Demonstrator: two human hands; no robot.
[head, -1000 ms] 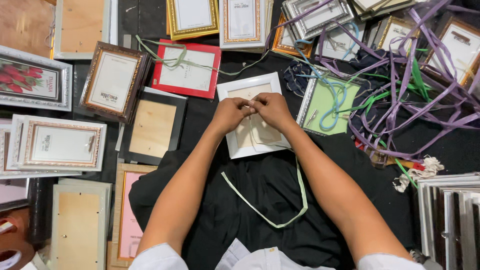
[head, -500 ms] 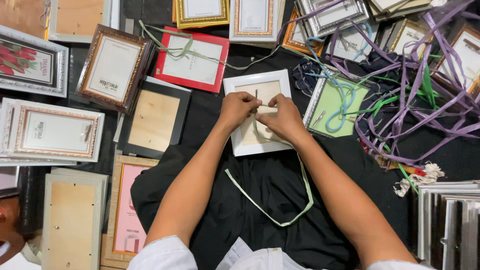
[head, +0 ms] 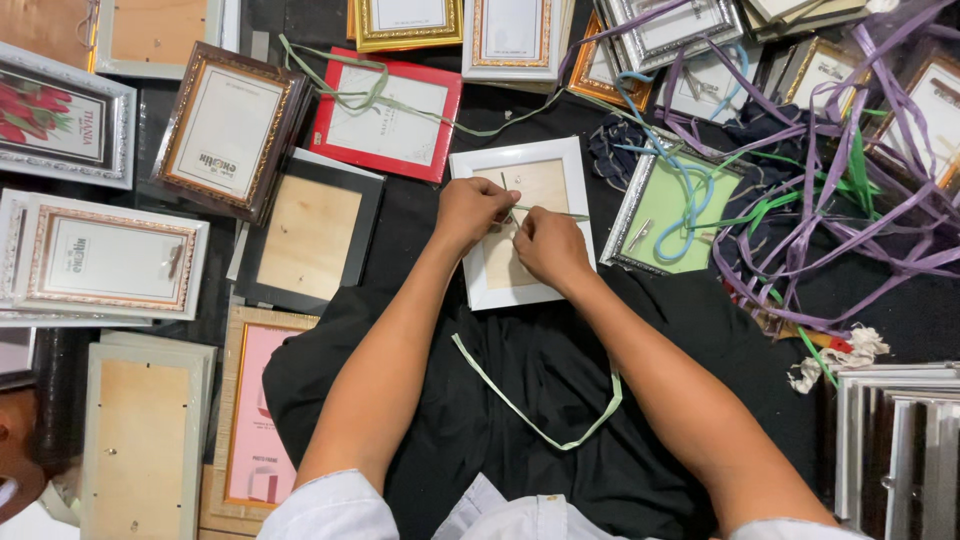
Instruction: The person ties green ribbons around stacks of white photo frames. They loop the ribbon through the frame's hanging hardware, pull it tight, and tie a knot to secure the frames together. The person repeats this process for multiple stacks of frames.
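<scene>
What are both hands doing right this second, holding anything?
Left hand: closed, pinching the pale green ribbon over the white frame.
Right hand: closed, pinching the same ribbon.

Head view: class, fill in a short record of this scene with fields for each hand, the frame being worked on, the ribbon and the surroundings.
Left hand: left hand rests on the white picture frame, fingers pinching the light green ribbon
Right hand: right hand on the same frame, also pinching the ribbon
Frame: lies back side up, wooden backing showing
Ribbon: a loop of it trails over the black cloth towards the person
Surroundings: red frame above left, green-backed frame to the right, tangle of purple ribbons far right
</scene>
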